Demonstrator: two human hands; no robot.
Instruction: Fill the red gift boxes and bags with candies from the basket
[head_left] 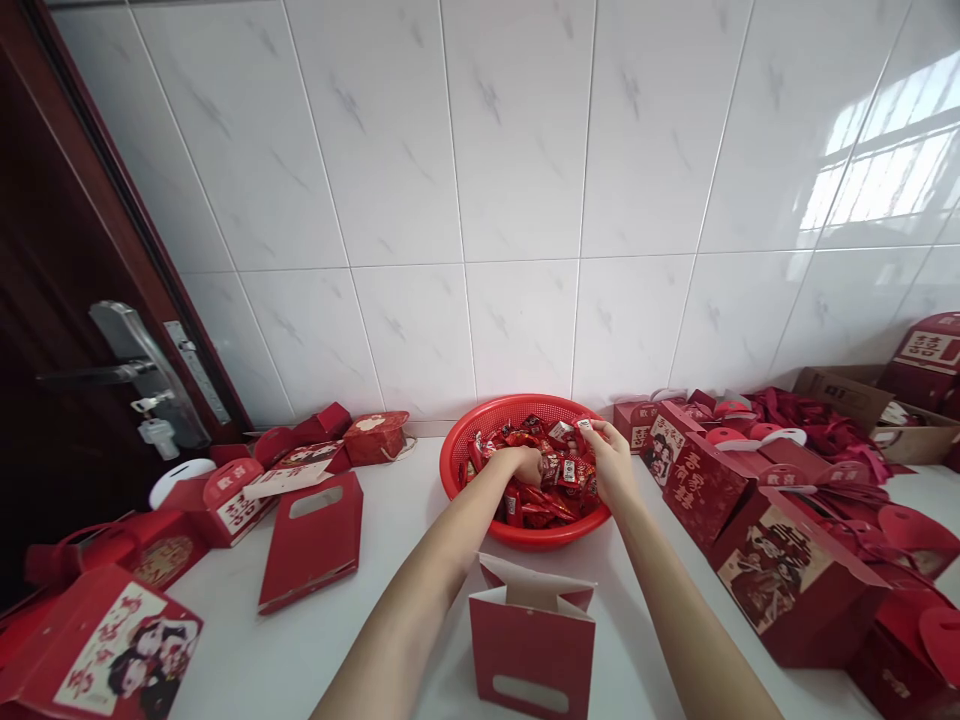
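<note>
A round red plastic basket (480, 420) holds a heap of red-wrapped candies (536, 510). Down among them is my left hand (526, 464), its fingers curled and partly hidden, so what they grip does not show. At the basket's right rim, my right hand (613, 462) pinches a red candy packet (586, 428) with a white label between thumb and fingers. Between my forearms, just in front of the basket, a red paper box (532, 645) stands with its top open and a cut-out handle slot low on its front.
Printed red gift boxes (772, 565) crowd the right side, with a cardboard carton (911, 435) behind them. More red boxes (112, 650) and a flattened one (315, 545) lie left. A tiled wall (517, 200) rises behind the white table (405, 510); a door handle (139, 370) is far left.
</note>
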